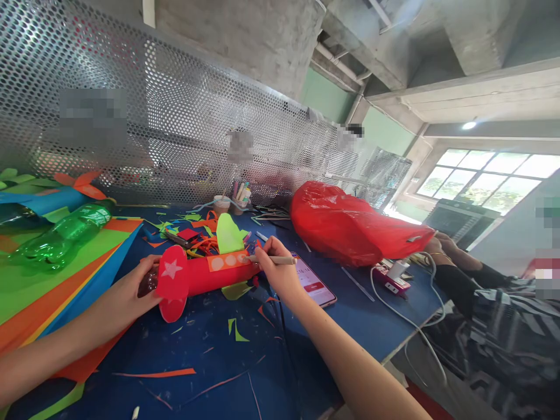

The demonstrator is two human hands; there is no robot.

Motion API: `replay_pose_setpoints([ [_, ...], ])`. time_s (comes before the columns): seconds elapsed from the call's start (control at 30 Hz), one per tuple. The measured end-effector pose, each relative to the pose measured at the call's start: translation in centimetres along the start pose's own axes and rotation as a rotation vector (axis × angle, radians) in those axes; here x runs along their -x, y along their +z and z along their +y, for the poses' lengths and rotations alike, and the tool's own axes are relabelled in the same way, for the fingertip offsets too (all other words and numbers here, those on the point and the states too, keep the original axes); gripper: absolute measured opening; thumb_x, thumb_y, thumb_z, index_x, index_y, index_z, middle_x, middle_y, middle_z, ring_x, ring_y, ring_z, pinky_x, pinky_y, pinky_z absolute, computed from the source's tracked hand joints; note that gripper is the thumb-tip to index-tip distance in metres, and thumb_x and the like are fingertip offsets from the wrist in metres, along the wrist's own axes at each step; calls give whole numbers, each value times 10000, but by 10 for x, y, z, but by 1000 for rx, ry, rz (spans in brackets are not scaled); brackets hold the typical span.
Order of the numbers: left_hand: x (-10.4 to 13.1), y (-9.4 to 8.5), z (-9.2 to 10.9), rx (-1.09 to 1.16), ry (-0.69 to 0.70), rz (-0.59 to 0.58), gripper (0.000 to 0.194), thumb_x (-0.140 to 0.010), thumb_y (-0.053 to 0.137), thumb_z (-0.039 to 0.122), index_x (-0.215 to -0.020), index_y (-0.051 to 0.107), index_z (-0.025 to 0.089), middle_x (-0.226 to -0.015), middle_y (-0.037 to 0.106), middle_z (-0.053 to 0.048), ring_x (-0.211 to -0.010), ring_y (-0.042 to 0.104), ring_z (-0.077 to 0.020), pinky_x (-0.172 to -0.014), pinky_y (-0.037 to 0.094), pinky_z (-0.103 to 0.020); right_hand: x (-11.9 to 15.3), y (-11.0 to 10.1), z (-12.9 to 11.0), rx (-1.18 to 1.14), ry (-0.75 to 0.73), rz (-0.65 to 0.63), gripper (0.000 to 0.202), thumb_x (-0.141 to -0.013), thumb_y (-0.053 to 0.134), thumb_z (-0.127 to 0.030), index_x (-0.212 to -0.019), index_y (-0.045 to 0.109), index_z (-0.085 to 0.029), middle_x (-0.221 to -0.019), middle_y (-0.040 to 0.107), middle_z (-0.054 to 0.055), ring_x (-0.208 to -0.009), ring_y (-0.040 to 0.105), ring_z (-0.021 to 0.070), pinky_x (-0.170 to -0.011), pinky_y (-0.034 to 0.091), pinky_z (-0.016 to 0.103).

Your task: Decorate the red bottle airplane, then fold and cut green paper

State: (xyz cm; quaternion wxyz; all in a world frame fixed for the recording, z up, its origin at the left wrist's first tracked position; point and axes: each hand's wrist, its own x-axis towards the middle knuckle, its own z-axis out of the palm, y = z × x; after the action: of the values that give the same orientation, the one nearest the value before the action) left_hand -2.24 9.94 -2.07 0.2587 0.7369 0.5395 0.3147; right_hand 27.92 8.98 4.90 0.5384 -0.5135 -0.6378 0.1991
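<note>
A plastic bottle wrapped in red paper [205, 279] lies across the middle of the blue table. My left hand [143, 274] grips its bare, dark end, with fingers partly hidden behind a red paper fin [172, 294] that bears a white star. An orange strip [219, 262] with pale circles runs along the wrapped side, and a lime-green paper wing [229, 232] rises behind it. In my right hand [276, 269] a light-coloured pen [283, 260] is pinched, its tip at the strip's right end. A second green wing [236, 290] shows below the bottle.
Coloured paper sheets [116, 251] and a green bottle [65, 236] lie left. Paper scraps [238, 332] litter the table. A phone [321, 294], red plastic bag [345, 224] and power strip with a cable [391, 284] are right. Another person's arms [452, 262] rest at the far right.
</note>
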Motion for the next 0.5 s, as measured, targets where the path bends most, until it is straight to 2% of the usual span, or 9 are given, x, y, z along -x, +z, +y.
replay_pose_setpoints([
  [0.13, 1, -1, 1, 59, -32, 25, 676, -789, 508, 532, -1351, 432, 163, -1399, 615, -178, -1287, 594, -357, -1046, 470, -433, 0, 0, -1, -29, 21, -6, 246, -798, 570, -364, -649, 404, -258, -535, 447, -66, -529, 499, 150, -528, 333, 264],
  [0.37, -2, 0, -5, 122, -46, -12, 690, -784, 534, 517, -1381, 386, 204, -1463, 557, -171, -1344, 533, -359, -1120, 399, -488, 0, 0, -1, -25, 15, -2, 237, -791, 565, -355, -642, 408, -258, -518, 459, -63, -542, 510, 158, -535, 341, 269],
  [0.5, -1, -2, -2, 125, -36, -25, 640, -806, 518, 517, -1361, 386, 227, -1443, 562, -154, -1321, 541, -354, -1108, 401, -488, 0, 0, -1, -38, 11, 20, 243, -791, 573, -354, -638, 410, -258, -521, 472, -64, -542, 504, 153, -541, 347, 270],
])
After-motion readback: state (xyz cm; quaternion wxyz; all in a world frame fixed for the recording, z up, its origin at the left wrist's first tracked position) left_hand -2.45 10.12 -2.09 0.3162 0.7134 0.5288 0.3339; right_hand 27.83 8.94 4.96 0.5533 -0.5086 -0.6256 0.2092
